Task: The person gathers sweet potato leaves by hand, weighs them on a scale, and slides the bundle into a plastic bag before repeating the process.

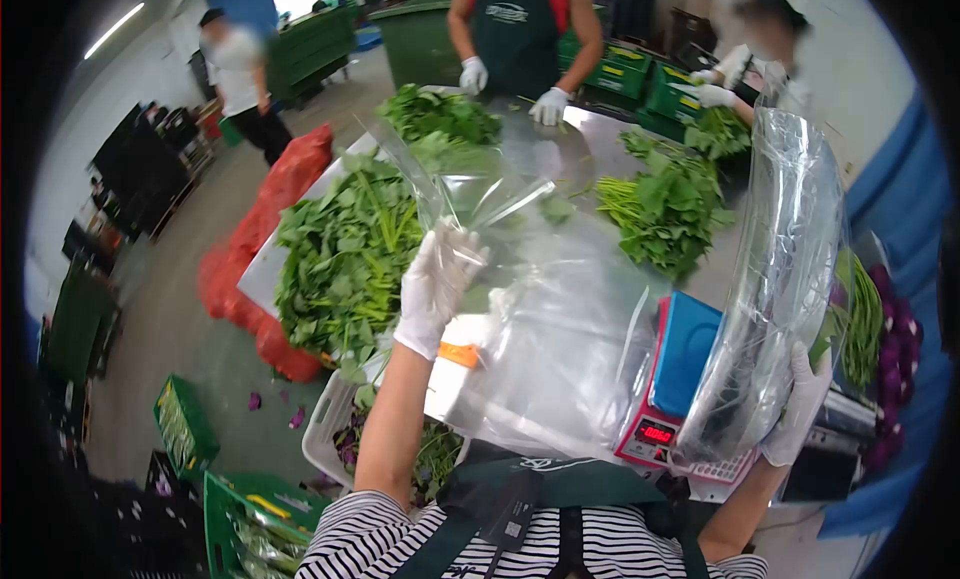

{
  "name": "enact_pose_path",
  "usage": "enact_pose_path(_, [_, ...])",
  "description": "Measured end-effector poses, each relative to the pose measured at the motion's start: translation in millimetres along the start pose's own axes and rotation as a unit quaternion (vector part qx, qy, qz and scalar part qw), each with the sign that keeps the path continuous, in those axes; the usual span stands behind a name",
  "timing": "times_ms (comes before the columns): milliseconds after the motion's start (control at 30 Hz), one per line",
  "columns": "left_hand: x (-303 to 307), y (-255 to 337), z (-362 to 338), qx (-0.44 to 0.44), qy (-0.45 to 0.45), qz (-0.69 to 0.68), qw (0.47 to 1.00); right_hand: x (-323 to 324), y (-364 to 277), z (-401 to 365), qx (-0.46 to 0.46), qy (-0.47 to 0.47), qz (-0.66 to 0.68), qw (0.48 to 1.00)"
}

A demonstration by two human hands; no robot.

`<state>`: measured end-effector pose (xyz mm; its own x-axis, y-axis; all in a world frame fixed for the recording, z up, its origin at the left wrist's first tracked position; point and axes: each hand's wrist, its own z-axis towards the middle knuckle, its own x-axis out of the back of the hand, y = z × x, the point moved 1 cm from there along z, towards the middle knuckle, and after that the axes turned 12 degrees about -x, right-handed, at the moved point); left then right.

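My left hand (440, 284), in a white glove, has its fingers closed on a clear plastic bag (490, 201) above the table. My gloved right hand (802, 404) grips the lower right side of a thick stack of clear plastic bags (775, 279), which stands bent upright over the scale. More clear plastic sheets (560, 349) lie on the table between my hands. The scale (655, 434) has a blue top and a red lit display. Leafy greens (350, 249) are heaped just left of my left hand.
Across the table (585, 139) stands a person in a dark apron, near more greens (665, 204). Another person works at the back right. Red mesh sacks (275, 249) and green crates (185, 419) sit on the left; a white basket (325, 429) is below the table edge.
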<state>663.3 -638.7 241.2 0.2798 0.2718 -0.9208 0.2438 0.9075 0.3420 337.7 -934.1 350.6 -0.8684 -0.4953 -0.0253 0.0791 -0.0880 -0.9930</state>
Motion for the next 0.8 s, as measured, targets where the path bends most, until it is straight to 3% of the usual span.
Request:
enact_pose_path(33, [-6,-5,14,0.002,0.035,0.05,0.998,8,-3,-4,0.002,0.026,-0.009,1.0])
enact_pose_path(167, [-1,-37,62,0.07,-0.069,0.078,0.992,29,-17,-23,0.041,0.136,-0.056,0.988])
enact_pose_path(300, [21,-87,95,0.188,-0.088,0.145,0.967,35,-27,-46,0.053,0.183,-0.098,0.977])
enact_pose_path(333, [27,-98,98,0.187,-0.096,0.204,0.956,35,-29,-51,0.037,0.192,-0.092,0.976])
enact_pose_path(467, [82,-136,108,0.257,-0.13,0.221,0.932,36,-24,-66,0.031,0.184,-0.071,0.98])
enact_pose_path(567, [106,-142,117,0.32,-0.176,0.295,0.883,36,-17,-70,0.015,0.183,-0.047,0.982])
enact_pose_path(633, [97,-135,109,0.404,-0.071,0.371,0.834,45,-7,-71,-0.016,0.206,-0.065,0.976])
enact_pose_path(667, [148,-143,131,0.392,-0.094,0.338,0.85,34,-12,-72,-0.015,0.205,-0.043,0.978])
enact_pose_path(700, [144,-139,132,0.396,-0.093,0.338,0.849,33,-12,-70,-0.019,0.208,-0.045,0.977])
enact_pose_path(800, [117,-105,137,0.226,-0.02,0.452,0.862,30,-3,-63,-0.03,0.167,-0.067,0.983])
